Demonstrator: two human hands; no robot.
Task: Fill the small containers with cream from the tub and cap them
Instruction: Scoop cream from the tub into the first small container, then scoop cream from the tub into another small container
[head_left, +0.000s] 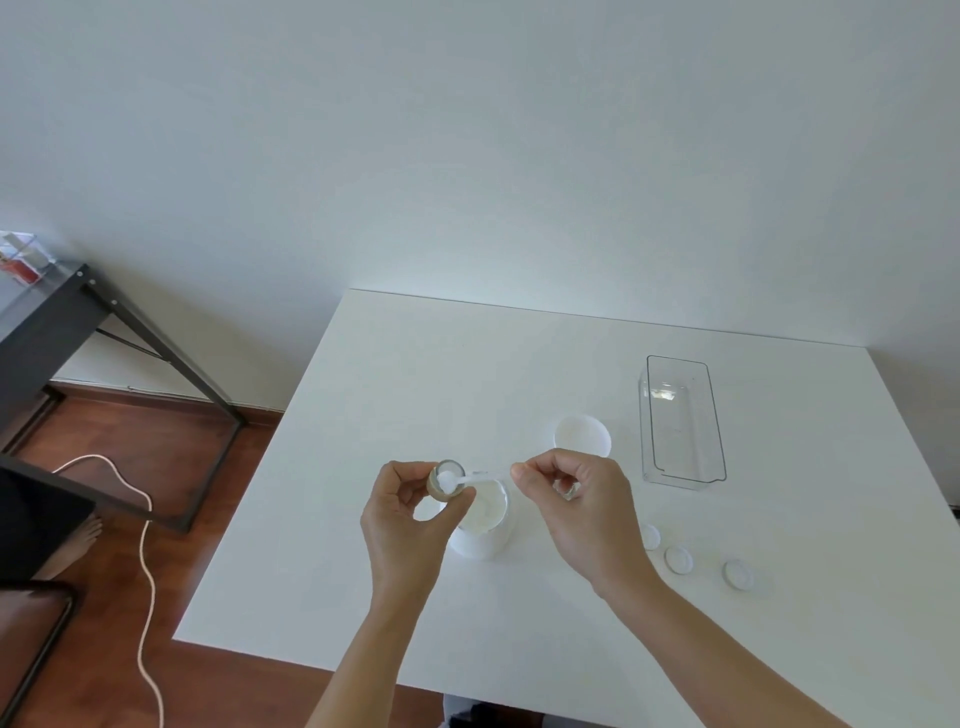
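Resting on white table (519, 364) by wall: tub (480, 525); L hand (410, 514) grip round container (445, 480), R hand (576, 499) pinching spatula (478, 477).

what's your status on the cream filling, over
Left hand holds small container over open tub. Right hand holds spatula, cream going in. Three caps loose on table. Nothing in the way.

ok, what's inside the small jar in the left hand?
White cream, with the spatula tip pressed into it, inside the small jar. The left hand wraps the jar's sides, so the fill depth is hidden.
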